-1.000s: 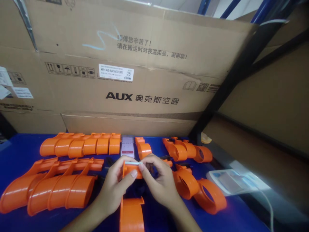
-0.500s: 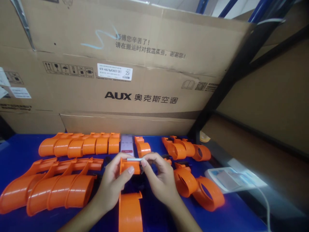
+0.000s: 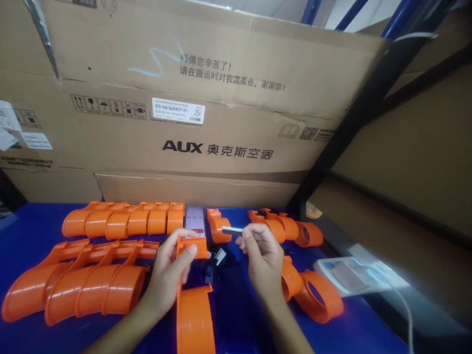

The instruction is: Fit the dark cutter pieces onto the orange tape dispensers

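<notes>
My left hand is closed around the upper end of an orange plastic tape dispenser, with the thumb across its front. The dispenser's wide curved band hangs down toward the bottom edge of the view. To the right, my right hand pinches a small toothed cutter blade between thumb and fingertips. The blade points left and is apart from the dispenser. Between the hands, small black pieces and a light shiny piece lie on the blue tabletop.
Orange dispensers stand in a back row and a front row at the left. More orange dispensers lie at the right, beside a white box with a cable. A phone and a large carton are behind.
My right hand has moved right, carrying the blade away from the top of the dispenser. My left hand has shifted slightly left with the dispenser. Black pieces between them have come into view.
</notes>
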Tool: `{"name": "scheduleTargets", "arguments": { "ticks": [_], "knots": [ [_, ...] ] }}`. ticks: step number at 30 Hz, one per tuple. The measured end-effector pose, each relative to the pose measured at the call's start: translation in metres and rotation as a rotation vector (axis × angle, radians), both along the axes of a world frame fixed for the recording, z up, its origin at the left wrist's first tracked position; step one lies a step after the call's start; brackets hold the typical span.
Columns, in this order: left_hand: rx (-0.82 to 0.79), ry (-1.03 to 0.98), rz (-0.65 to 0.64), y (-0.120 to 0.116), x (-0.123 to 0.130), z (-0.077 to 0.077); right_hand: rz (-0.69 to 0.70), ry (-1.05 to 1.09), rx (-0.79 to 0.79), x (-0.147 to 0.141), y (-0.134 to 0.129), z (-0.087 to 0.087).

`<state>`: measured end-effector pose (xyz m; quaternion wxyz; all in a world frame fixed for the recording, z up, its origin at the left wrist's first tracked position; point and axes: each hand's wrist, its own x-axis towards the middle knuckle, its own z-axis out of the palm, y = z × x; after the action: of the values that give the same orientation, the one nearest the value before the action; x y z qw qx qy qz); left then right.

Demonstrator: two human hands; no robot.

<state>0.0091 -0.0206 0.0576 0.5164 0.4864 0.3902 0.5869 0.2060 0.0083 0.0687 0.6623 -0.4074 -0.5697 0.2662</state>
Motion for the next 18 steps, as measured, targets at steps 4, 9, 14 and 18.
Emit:
{"name": "scheduleTargets", "arguments": {
  "ticks": [4,9,14,18],
  "knots": [
    [0.026,-0.03,0.012,0.001,0.001,0.002,-0.021,-0.13,-0.011,-0.003,0.0,-0.004],
    [0.005,-0.024,0.013,0.005,-0.001,-0.003,-0.002,-0.287,-0.028,-0.002,0.0,-0.008],
    [-0.017,-0.05,0.024,0.009,-0.002,-0.007,0.033,-0.482,0.007,-0.004,-0.001,-0.002],
    [-0.026,-0.084,0.024,0.01,-0.002,-0.007,0.101,-0.655,0.025,-0.008,-0.002,0.002]
  ]
}}
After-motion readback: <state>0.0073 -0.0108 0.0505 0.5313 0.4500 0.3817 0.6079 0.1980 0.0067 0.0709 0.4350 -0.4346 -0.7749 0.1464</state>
